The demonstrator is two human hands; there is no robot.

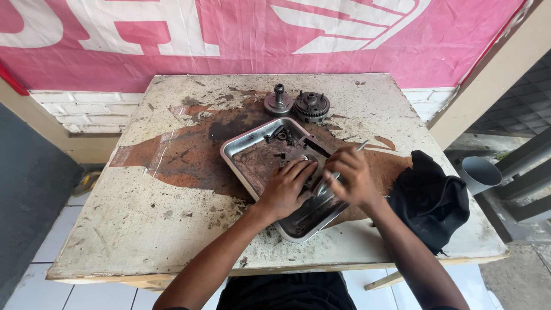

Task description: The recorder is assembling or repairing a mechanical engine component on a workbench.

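Note:
A dented steel tray [241, 150] lies on a worn, stained table [143, 212]. Inside it sits a dark metal engine part [310, 148] with small bolts and bits [281, 136] beside it. My left hand [287, 189] presses down on that part, fingers spread over it. My right hand [347, 175] grips a slim metal tool [360, 146] whose shaft sticks up to the right, its tip against the part. What lies under my palms is hidden.
Two round gear assemblies [279, 103] [311, 106] stand behind the tray. A black rag [430, 198] is heaped at the table's right edge. A grey pipe [479, 172] sits on the floor to the right. A pink banner [229, 34] hangs above a white brick wall.

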